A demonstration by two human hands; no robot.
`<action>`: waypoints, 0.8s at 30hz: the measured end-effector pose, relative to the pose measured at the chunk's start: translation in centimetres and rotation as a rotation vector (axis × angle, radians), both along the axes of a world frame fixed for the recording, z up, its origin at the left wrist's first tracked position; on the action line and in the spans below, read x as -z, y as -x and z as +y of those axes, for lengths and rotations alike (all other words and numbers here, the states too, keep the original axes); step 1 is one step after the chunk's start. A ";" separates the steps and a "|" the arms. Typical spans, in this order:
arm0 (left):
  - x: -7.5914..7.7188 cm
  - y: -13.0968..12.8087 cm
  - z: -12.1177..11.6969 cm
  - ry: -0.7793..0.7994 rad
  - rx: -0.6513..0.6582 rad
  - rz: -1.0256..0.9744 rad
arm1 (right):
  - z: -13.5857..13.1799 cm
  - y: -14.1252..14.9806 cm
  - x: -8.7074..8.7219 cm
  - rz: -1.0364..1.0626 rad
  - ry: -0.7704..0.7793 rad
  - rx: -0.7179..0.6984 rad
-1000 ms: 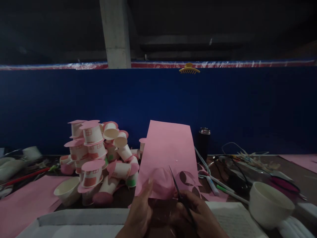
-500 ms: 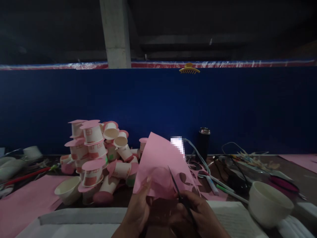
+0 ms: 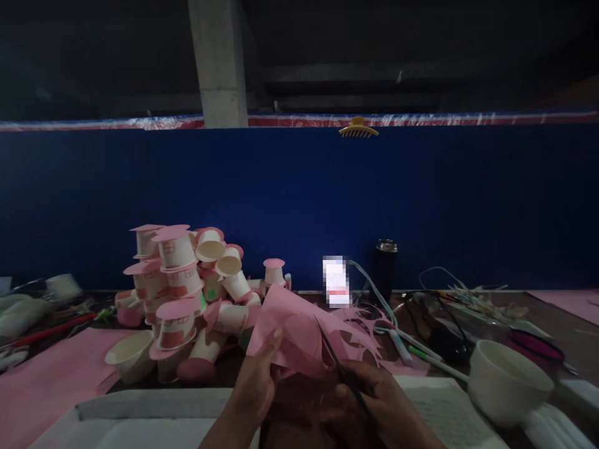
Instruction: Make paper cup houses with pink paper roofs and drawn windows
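Note:
My left hand [image 3: 255, 390] pinches the lower left edge of a pink paper sheet [image 3: 299, 327] that now leans back, nearly flat. Round holes are cut out of its right side. My right hand [image 3: 374, 405] grips dark scissors [image 3: 334, 358], whose blades point up and left into the sheet beside a drawn circle. Both hands hover over a white board [image 3: 140, 421] at the table's near edge.
A heap of white paper cups with pink lids [image 3: 187, 299] stands to the left, a single empty cup [image 3: 127, 355] in front of it. A white bowl [image 3: 508, 380], pens [image 3: 421, 355], cables and a black flask [image 3: 384, 268] lie to the right. A blue partition [image 3: 421, 199] closes the back.
The pink sheet has tipped from upright down towards the table, uncovering a cup and a blurred item behind it. My left hand turned with it; the scissors stayed in the cut.

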State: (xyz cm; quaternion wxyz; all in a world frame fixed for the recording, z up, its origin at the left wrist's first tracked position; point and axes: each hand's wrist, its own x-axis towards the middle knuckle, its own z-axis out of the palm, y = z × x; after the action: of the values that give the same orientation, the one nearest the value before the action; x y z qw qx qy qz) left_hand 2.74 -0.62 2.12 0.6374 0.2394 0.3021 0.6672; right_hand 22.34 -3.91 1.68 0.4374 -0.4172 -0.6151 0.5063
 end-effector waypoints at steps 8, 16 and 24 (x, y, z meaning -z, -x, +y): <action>-0.1 0.5 0.1 0.016 -0.007 0.019 | 0.0 -0.3 0.2 -0.028 -0.025 -0.061; 0.1 0.5 0.4 -0.017 -0.023 -0.016 | -0.3 -0.3 -0.3 -0.069 -0.015 -0.049; 1.0 -1.8 -1.1 0.120 0.083 -0.152 | 0.3 0.2 1.0 -0.033 -0.018 -0.003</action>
State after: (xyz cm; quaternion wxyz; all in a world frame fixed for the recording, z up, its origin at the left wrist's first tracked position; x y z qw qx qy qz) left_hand 4.58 -1.69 1.09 0.6987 0.1619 0.2821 0.6372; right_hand 22.11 -3.63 0.73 0.4300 -0.4208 -0.6274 0.4943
